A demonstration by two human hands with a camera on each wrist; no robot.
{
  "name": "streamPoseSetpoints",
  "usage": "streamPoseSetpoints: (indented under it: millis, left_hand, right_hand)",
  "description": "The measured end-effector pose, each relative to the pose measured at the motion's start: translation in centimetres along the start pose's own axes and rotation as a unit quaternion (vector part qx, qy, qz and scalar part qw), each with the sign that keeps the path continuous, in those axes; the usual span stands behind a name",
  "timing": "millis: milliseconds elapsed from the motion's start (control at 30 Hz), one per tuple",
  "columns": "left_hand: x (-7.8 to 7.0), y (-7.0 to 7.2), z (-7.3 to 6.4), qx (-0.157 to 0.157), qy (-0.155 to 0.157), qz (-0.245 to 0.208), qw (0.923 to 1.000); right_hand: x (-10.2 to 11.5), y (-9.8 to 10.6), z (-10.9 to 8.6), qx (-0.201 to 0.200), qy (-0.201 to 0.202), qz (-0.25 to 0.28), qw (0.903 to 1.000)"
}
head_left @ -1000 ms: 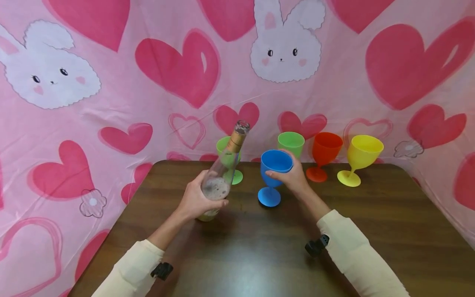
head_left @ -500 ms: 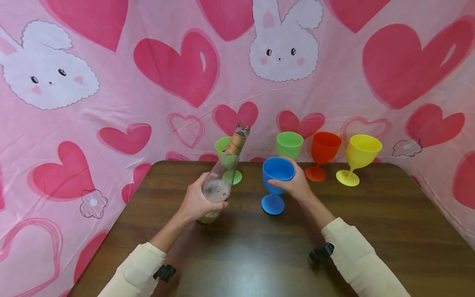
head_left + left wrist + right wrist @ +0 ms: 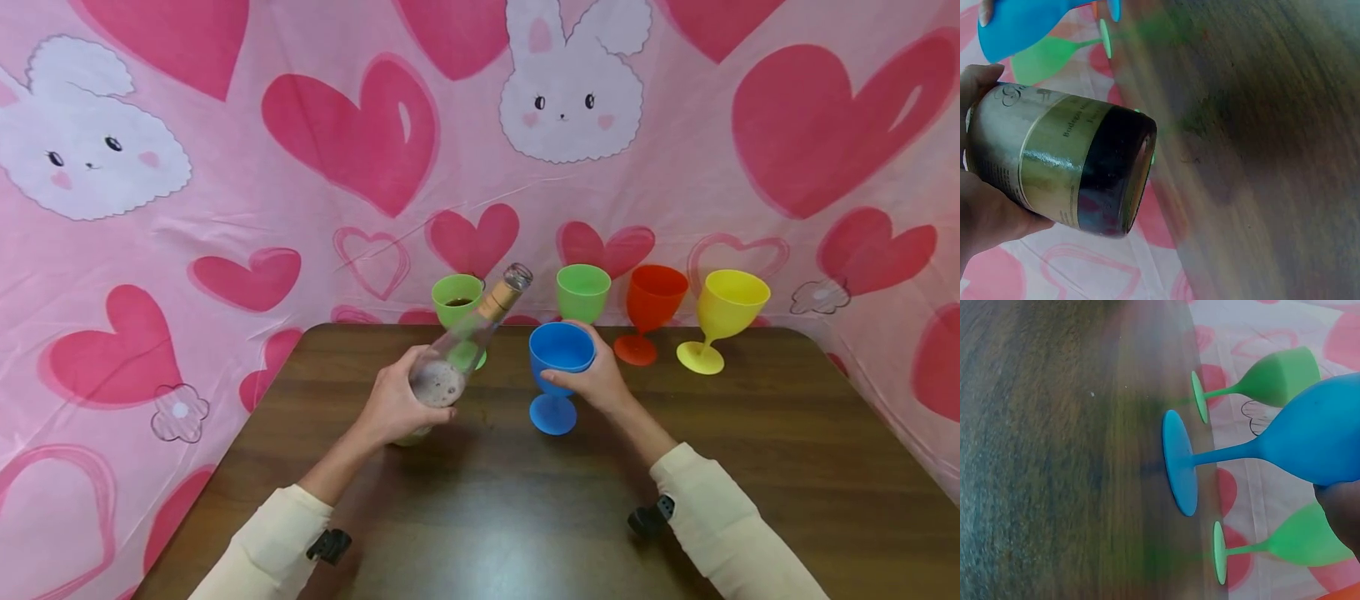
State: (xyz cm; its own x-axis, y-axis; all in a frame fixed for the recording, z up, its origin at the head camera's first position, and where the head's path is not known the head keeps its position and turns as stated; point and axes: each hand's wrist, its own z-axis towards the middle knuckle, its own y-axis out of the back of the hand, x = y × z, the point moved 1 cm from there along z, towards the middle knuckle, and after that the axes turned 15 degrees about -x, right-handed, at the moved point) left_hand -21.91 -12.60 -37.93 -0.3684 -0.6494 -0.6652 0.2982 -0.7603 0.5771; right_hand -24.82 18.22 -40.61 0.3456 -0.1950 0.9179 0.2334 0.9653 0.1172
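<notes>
My left hand grips a clear glass wine bottle around its body. The bottle leans to the right, its open mouth pointing up toward the blue goblet. In the left wrist view the bottle's label and dark lower part show, its base off the tabletop. My right hand holds the blue goblet upright by its bowl, thumb in front. The bottle's mouth is above and left of the goblet's rim, apart from it. Behind the bottle, a green goblet has dark liquid in it.
Along the table's back edge stand a second green goblet, a red goblet and a yellow goblet. The brown wooden table ends at a pink cloth printed with hearts and rabbits.
The bottle has tilted further to the right, its mouth lower and nearer the blue goblet. The blue goblet has come slightly toward me and right. Both hands keep their hold.
</notes>
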Motion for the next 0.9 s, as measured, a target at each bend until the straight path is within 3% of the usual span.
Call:
streamPoseSetpoints:
  millis: [333,900]
  left_hand:
    - [-0.4,0.8,0.7,0.008,-0.042,0.08,0.9959]
    - [-0.3,1.7,0.8,0.042,-0.044,0.169,0.9837]
  right_hand:
    - [0.0,-0.1,0.0,0.001,0.002,0.005,1.0]
    - [0.0,0.0,0.0,0.004,0.004,0.012,0.9999]
